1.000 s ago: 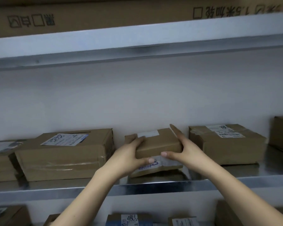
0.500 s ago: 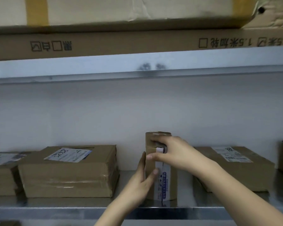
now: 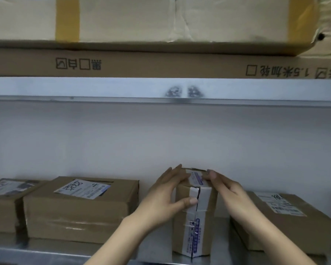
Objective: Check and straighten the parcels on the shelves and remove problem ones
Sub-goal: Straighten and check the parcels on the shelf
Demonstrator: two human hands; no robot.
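A small brown parcel (image 3: 194, 222) stands on end on the metal shelf (image 3: 46, 251), a strip of white and blue tape running down its front corner. My left hand (image 3: 165, 196) grips its upper left side, thumb on the front face and fingers over the top edge. My right hand (image 3: 225, 190) holds the upper right side, fingertips curled onto the top. A flat labelled box (image 3: 80, 209) lies to its left and another labelled box (image 3: 287, 222) to its right.
A further box (image 3: 2, 203) sits at the far left. Above, the upper shelf edge (image 3: 161, 88) carries a long printed carton (image 3: 161, 64) with a pale taped carton (image 3: 141, 20) stacked on it. A white wall backs the shelf.
The small parcel went from being held flat and tilted to standing on end on the shelf. Both hands have shifted to its top sides. The view has tilted upward.
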